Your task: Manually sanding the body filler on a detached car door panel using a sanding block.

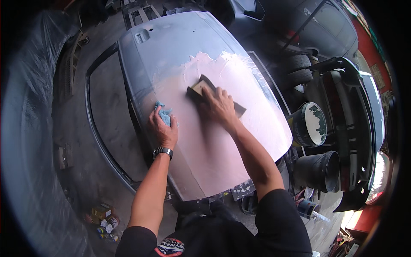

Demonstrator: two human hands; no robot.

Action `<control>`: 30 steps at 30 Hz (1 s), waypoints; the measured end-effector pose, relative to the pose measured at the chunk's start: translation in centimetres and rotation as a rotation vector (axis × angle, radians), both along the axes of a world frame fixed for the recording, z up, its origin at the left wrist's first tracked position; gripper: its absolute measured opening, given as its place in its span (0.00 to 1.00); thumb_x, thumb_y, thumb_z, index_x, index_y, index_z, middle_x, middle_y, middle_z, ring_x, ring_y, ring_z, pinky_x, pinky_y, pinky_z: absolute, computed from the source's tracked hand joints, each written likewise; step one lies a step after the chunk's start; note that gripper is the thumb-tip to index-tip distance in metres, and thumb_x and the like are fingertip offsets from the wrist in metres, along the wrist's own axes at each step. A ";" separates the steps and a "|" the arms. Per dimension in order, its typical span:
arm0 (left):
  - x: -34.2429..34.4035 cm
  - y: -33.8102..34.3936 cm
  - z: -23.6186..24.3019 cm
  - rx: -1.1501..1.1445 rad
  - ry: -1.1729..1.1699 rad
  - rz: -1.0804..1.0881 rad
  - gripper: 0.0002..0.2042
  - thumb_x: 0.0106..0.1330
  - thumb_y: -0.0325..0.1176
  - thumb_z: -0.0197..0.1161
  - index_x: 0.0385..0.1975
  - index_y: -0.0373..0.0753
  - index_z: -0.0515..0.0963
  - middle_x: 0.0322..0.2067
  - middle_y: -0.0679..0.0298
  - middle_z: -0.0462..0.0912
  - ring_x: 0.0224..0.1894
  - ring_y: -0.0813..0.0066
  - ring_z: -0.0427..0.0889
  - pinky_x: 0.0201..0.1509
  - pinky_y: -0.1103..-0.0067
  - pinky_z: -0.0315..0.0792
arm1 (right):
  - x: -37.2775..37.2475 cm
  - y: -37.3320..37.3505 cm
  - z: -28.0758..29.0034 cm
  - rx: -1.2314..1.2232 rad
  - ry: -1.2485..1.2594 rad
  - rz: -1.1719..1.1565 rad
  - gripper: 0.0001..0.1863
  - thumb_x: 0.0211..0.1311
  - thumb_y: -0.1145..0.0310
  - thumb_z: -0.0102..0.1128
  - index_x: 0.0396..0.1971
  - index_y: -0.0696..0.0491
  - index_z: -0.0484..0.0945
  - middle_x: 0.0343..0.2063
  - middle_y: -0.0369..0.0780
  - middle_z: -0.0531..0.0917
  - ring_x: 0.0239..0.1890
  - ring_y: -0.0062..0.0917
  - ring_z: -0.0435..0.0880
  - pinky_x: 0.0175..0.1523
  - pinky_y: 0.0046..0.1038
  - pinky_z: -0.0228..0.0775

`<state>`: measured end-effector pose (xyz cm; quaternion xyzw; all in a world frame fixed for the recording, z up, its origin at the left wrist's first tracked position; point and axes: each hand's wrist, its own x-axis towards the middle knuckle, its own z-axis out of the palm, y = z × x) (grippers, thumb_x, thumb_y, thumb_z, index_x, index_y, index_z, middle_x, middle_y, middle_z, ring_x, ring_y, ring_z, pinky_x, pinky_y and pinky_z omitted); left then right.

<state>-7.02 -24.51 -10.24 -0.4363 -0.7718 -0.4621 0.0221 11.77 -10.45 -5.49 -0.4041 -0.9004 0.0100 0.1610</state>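
A grey car door (167, 43) lies flat in front of me, much of its panel covered with pale pink filler (252, 115) that ends in a ragged edge toward the far side. My right hand (220, 105) is closed over a sanding block wrapped in dark sandpaper (201, 88), pressed on the filler near the middle. My left hand (164, 128) rests by the panel's left side, fingers curled round a crumpled blue cloth (164, 115). A dark watch (162, 152) is on my left wrist. The door's open window frame (87, 94) stretches out to the left.
At the right stand a bucket with a whitish lid (314, 124) and a dark bucket (321, 171). Behind them are a black bumper (342, 128) and stacked tyres (296, 68). Plastic sheeting (32, 128) hangs at the left. Small boxes and litter (105, 218) lie on the floor.
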 end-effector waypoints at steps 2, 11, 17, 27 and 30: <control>-0.5 -0.2 0.4 0.012 -0.006 0.010 0.28 0.63 0.35 0.66 0.63 0.38 0.67 0.59 0.47 0.69 0.62 0.47 0.67 0.66 0.56 0.62 | 3.6 -6.0 -0.3 -0.007 -0.025 0.057 0.37 0.62 0.49 0.65 0.71 0.37 0.65 0.49 0.50 0.73 0.48 0.44 0.74 0.48 0.43 0.69; 2.1 0.7 1.4 0.025 -0.020 -0.078 0.28 0.62 0.33 0.66 0.63 0.37 0.67 0.58 0.47 0.69 0.60 0.46 0.69 0.66 0.57 0.64 | 6.8 12.0 2.6 -0.124 -0.064 -0.339 0.31 0.68 0.46 0.59 0.67 0.42 0.69 0.50 0.51 0.75 0.53 0.46 0.77 0.52 0.47 0.72; 0.1 -0.6 0.0 -0.010 0.057 0.003 0.27 0.62 0.34 0.67 0.62 0.39 0.69 0.58 0.50 0.72 0.60 0.48 0.71 0.64 0.58 0.67 | 6.6 0.9 0.9 -0.030 0.005 -0.199 0.38 0.63 0.48 0.64 0.68 0.52 0.64 0.46 0.51 0.75 0.47 0.45 0.77 0.48 0.44 0.70; 1.1 0.3 2.2 -0.064 0.047 -0.005 0.27 0.64 0.35 0.66 0.62 0.36 0.69 0.59 0.47 0.70 0.62 0.47 0.70 0.67 0.59 0.65 | 7.9 6.3 2.1 -0.014 -0.021 -0.176 0.35 0.64 0.47 0.63 0.63 0.54 0.69 0.47 0.50 0.75 0.48 0.45 0.77 0.47 0.45 0.71; 1.6 0.3 1.8 -0.084 0.060 -0.009 0.26 0.64 0.37 0.66 0.61 0.37 0.70 0.58 0.49 0.72 0.61 0.48 0.71 0.66 0.59 0.66 | 6.8 11.1 1.4 -0.040 -0.022 -0.319 0.34 0.64 0.47 0.64 0.62 0.55 0.69 0.50 0.51 0.75 0.52 0.45 0.77 0.50 0.46 0.72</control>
